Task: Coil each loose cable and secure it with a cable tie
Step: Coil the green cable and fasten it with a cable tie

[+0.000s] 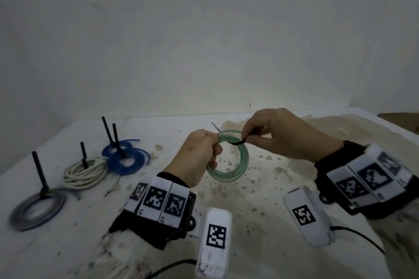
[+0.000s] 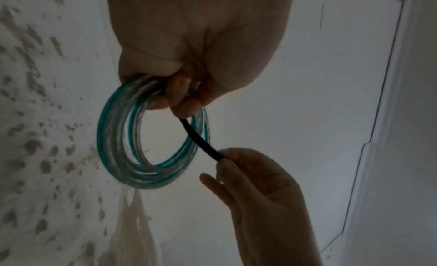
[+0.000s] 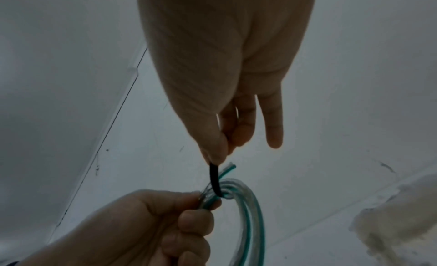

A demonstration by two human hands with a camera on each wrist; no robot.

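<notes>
Fingers of the left hand (image 1: 195, 154) clench the top of the green coil (image 1: 235, 165), held upright above the table (image 1: 283, 176); the right hand (image 1: 283, 136) pinches the black tie (image 1: 238, 142) between thumb and forefinger, its little finger straight, and the tie runs through the coil's opening to the left grip. Well to the left on the table lie a blue coil (image 1: 127, 161), a white coil (image 1: 85, 173) and a grey coil (image 1: 37, 209), each with a black tie standing up from it.
</notes>
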